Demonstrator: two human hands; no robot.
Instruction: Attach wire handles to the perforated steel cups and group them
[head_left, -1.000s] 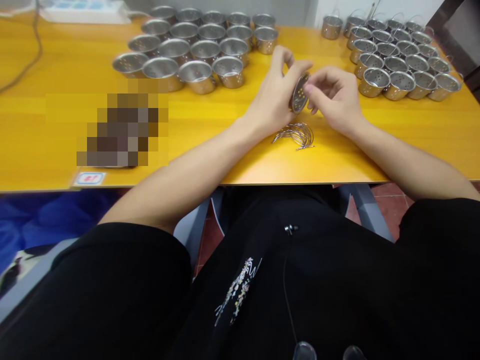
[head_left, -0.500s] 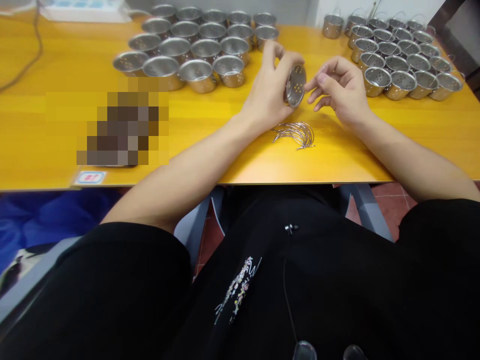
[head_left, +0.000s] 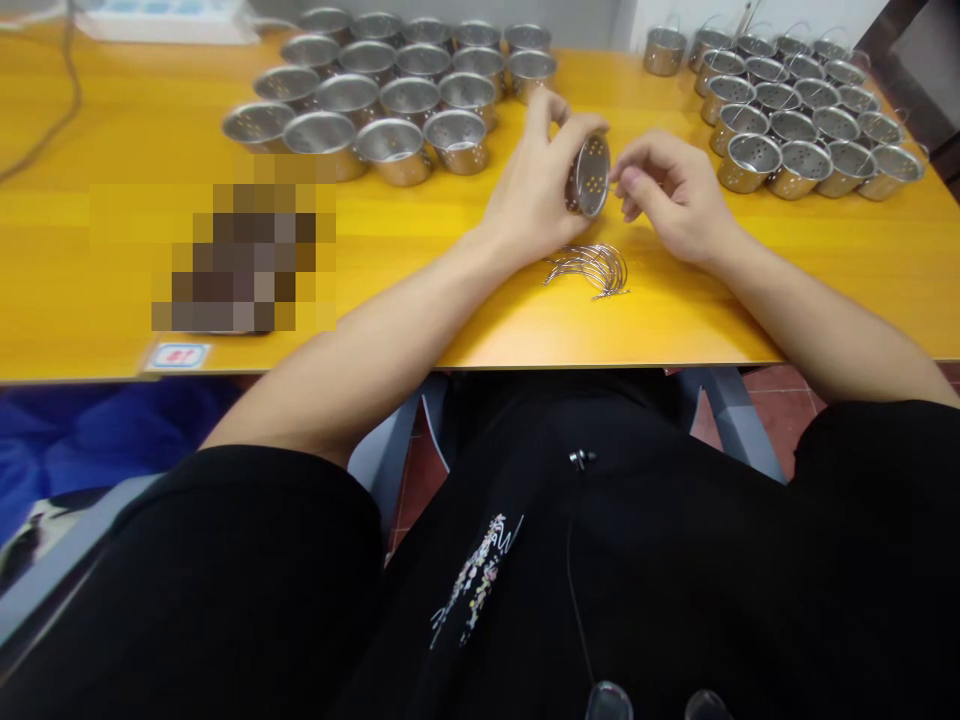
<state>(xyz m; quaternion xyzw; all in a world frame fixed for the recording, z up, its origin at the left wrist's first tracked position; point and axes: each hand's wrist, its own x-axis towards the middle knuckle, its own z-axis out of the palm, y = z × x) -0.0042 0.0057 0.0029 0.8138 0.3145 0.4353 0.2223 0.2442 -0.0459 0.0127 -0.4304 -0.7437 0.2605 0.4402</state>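
My left hand (head_left: pixel 532 185) is wrapped round a small perforated metal cup (head_left: pixel 592 175). The cup is tipped on its side, its open mouth turned to the right, and holes show in its base. Close to the rim, my right hand (head_left: pixel 679 195) has its thumb and fingers pinched together on a thin wire handle, mostly hidden by the fingers. A loose bunch of curved wire handles (head_left: pixel 592 268) lies on the table just below both hands.
Several rows of perforated cups without handles (head_left: pixel 394 150) stand at the back left. More cups with wire handles (head_left: pixel 799 170) stand in rows at the back right. A blurred-out object (head_left: pixel 236 250) lies left on the yellow table (head_left: pixel 97 250), near a label (head_left: pixel 178 356).
My right hand has closed its fingers more and tilted down towards the cup's rim. The cup has turned slightly in my left hand, which stays in nearly the same place.
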